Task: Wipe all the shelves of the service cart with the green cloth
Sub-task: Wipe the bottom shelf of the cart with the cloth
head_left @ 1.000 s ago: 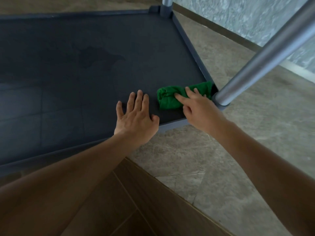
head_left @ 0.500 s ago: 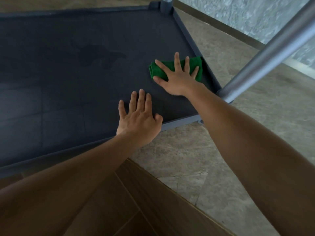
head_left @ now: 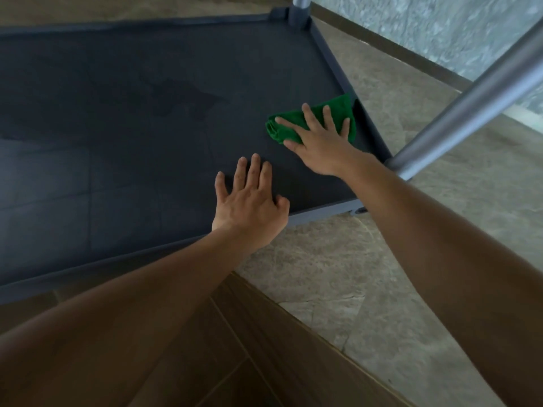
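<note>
Head view: the service cart's dark grey flat shelf (head_left: 117, 142) carries the folded green cloth (head_left: 277, 133) near its right rim. The cloth looks soft and light, probably best driven under a flat palm. The right hand (head_left: 318, 148) presses it, fingers straight and spread. The left hand (head_left: 249, 207) rests flat nearby, fingers relaxed.

**Q:** Which parts of the person are in view?
**A:** The left hand (head_left: 249, 201), right hand (head_left: 320, 145), left forearm (head_left: 147, 289) and right forearm (head_left: 440, 245).

**Q:** What is worn?
**A:** Both hands are bare. Both forearms are bare from wrist to frame edge.

**Q:** What surface detail can be read?
**A:** Each hand shows its back and five digits. Knuckle ridges show on the left hand. Nail detail is too blurred to tell.
</note>
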A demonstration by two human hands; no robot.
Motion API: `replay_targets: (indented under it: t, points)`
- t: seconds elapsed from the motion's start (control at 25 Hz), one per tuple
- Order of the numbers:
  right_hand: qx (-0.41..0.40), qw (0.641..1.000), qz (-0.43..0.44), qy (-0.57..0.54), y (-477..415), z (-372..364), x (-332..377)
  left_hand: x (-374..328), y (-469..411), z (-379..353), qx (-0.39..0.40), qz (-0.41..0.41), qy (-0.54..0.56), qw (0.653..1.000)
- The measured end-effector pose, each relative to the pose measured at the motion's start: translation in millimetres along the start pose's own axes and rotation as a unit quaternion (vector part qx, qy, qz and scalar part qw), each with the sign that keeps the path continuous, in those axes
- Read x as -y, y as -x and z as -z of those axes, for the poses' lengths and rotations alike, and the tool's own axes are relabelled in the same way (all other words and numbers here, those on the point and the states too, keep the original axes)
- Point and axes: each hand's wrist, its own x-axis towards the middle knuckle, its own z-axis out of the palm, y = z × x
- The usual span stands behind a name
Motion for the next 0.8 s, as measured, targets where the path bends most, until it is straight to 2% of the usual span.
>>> replay_targets:
  t: [0.16,0.28,0.36,0.44,0.52,0.56,0.64,0.8]
  points:
    - [0.028,0.993,0.117,-0.011,51.6,0.7,-13.8,-0.1,0.3,0.7,-0.001,-0.002,0.000,1.000]
    - [0.089,0.975,0.144,-0.146,79.1,15.1,-19.9,0.0,0.2,1.2,0.000,-0.005,0.001,1.000]
    - [0.024,0.971,0.075,-0.227,80.1,15.8,-12.2,-0.3,0.7,1.3,-0.001,-0.004,0.003,1.000]
    - [-0.066,0.974,-0.064,-0.207,69.2,9.1,6.7,-0.5,1.4,1.0,-0.002,-0.003,0.001,1.000]
    - [-0.051,0.964,-0.191,-0.177,55.7,-1.9,28.9,-0.2,2.2,0.9,0.001,-0.003,-0.002,1.000]
    - [-0.043,0.957,-0.225,-0.178,48.9,-8.8,37.5,0.0,2.2,0.8,0.005,-0.003,-0.004,1.000]
    - [-0.071,0.949,-0.248,-0.182,34.4,-19.2,47.8,0.3,2.1,0.5,0.014,-0.002,-0.009,1.000]
    - [-0.121,0.956,-0.233,-0.128,-0.1,-19.5,50.2,-0.7,1.3,-1.1,0.023,-0.005,-0.014,1.000]
